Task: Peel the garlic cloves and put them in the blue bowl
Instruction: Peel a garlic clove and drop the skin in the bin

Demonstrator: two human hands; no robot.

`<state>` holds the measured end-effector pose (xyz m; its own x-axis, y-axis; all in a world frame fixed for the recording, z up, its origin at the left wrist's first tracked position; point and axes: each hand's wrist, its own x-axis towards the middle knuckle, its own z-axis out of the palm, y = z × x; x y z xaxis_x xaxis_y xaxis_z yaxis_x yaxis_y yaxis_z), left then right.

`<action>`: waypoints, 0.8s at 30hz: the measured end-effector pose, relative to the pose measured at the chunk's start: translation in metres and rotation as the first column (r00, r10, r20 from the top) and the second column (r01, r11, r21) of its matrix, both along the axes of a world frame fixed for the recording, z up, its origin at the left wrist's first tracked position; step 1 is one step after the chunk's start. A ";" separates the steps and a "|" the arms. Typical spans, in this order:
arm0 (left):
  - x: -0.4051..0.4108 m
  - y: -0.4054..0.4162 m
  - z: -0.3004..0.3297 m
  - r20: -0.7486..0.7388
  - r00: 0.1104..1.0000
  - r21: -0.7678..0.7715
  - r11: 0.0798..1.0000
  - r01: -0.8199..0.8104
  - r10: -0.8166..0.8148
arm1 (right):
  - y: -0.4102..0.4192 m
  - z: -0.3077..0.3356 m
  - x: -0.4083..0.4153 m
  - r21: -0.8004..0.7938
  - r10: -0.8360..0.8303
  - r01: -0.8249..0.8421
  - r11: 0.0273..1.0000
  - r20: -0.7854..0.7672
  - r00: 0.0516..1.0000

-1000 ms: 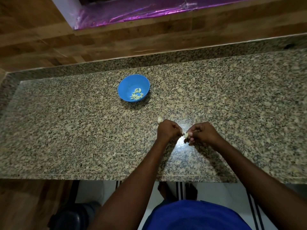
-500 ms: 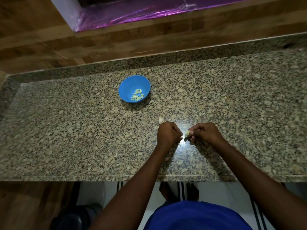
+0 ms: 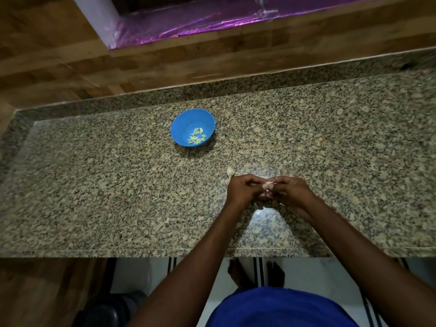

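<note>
Pale and papery, the garlic clove (image 3: 267, 185) you are working on sits pinched between your two hands, just above the granite counter (image 3: 94, 197) near its front edge. Your left hand (image 3: 243, 191) curls its fingers round the clove from one side, and your right hand (image 3: 291, 192) pinches it from the other, so the hands meet with fingertips touching. A second, unpeeled clove (image 3: 230, 172) lies on the counter just beyond your left knuckles. Farther back and to the left, well apart from your hands, stands the blue bowl (image 3: 181, 128) with a small heap of peeled cloves (image 3: 197, 138) in its bottom.
</note>
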<state>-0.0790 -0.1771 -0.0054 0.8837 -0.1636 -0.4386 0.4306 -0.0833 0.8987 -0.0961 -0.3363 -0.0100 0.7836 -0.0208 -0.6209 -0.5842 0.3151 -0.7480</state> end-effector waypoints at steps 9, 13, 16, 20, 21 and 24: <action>-0.005 0.003 0.003 0.009 1.000 -0.050 0.999 -0.009 0.009 | 0.006 0.009 0.002 -0.098 -0.016 0.019 0.995 0.032 0.999; -0.008 0.003 0.002 0.054 0.998 -0.055 0.998 -0.014 0.017 | 0.006 0.013 0.002 -0.248 0.030 -0.010 0.969 0.076 0.997; -0.009 0.006 0.003 0.058 0.998 -0.067 0.998 0.013 -0.009 | 0.009 0.014 0.002 -0.262 0.034 -0.020 0.965 0.047 0.998; -0.008 0.007 0.005 0.032 0.999 -0.019 0.999 0.026 -0.026 | 0.012 0.014 0.003 -0.275 0.030 -0.031 0.961 -0.010 1.000; -0.008 0.007 0.006 0.024 0.999 -0.001 1.000 0.022 -0.022 | 0.012 0.014 0.003 -0.326 0.047 -0.045 0.944 -0.001 0.999; -0.005 0.007 0.013 -0.020 1.000 0.031 0.999 0.020 -0.020 | 0.013 0.014 0.005 -0.469 0.101 -0.068 0.881 0.047 0.994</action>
<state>-0.0842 -0.1699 0.0076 0.8713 -0.1673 -0.4614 0.4466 -0.1197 0.8867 -0.0914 -0.3228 0.0044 0.8352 -0.2266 -0.5012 -0.5356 -0.1279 -0.8347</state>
